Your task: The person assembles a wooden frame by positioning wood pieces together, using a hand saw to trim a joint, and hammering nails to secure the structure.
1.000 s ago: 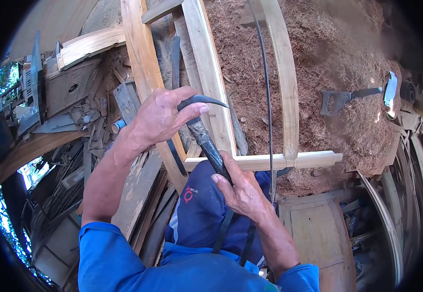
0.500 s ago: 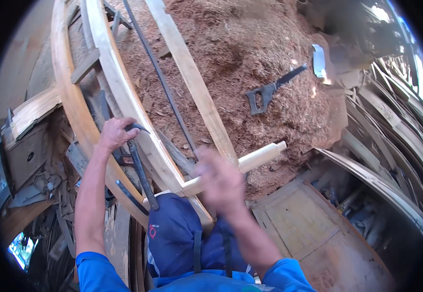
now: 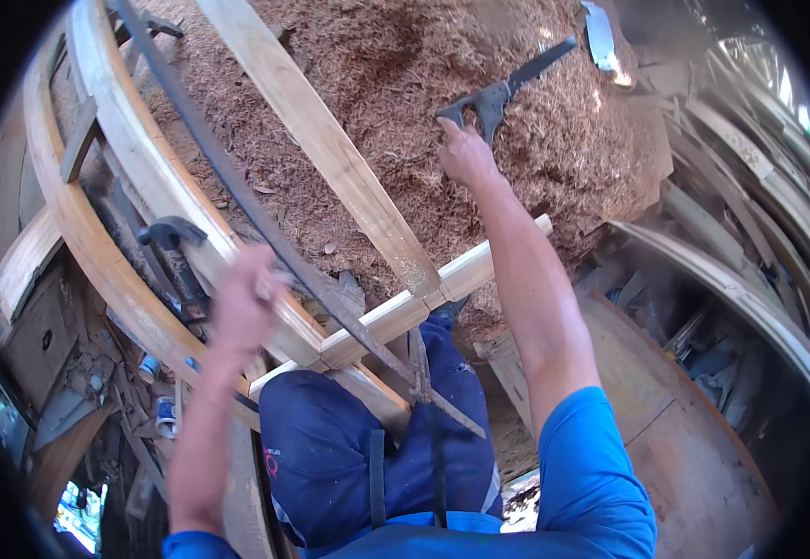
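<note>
Fingers of our right hand (image 3: 465, 154) were curled loosely just beside the grip of the hand saw (image 3: 503, 88), which lay flat on the sawdust heap (image 3: 377, 84); we could not tell whether they had closed on it yet. Our left hand (image 3: 242, 307), blurred, rested on the curved wooden frame (image 3: 97, 261), its fingers bent, whether gripping we could not tell. Near it the claw hammer (image 3: 174, 256) lay against that frame, unheld. We judged the frame's joint with the straight crosspiece (image 3: 423, 298) already assembled; any sawing was not yet begun.
</note>
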`<state>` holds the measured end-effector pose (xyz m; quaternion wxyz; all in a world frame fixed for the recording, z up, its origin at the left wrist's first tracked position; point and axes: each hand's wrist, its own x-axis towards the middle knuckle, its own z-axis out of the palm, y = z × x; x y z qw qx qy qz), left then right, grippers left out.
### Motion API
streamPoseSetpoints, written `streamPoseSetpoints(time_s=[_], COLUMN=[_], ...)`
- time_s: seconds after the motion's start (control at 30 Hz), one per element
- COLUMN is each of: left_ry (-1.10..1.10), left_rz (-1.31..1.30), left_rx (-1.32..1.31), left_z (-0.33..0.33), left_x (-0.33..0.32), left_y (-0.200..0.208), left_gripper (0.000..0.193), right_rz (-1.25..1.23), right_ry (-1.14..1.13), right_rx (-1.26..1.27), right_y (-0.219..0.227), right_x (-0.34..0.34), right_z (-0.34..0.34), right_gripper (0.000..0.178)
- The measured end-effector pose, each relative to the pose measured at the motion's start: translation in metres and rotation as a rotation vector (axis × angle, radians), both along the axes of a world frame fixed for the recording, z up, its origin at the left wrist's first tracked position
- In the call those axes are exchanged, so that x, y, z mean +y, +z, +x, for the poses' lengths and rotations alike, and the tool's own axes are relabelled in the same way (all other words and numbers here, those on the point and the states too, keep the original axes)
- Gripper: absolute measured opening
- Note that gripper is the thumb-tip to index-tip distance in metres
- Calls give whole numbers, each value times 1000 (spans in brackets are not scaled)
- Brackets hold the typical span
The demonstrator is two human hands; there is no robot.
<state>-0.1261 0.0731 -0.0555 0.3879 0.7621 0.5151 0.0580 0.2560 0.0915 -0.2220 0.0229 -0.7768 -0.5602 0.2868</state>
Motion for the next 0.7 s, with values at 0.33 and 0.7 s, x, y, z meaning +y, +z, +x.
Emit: streamPoseSetpoints(time_s=[0.33,0.7], left_ry=[-36,468], left_rz=[-716,-1171], left_rx=[72,-146], left_z=[151,145], left_x=[-82,-74], left_y=[-54,-72], left_gripper=[43,63], right_rz=[6,51], right_ry=[17,-1], right_rx=[-80,-92], right_y=[-15,-9], right_x=[9,16], right_z=[22,12], right_gripper=[51,25])
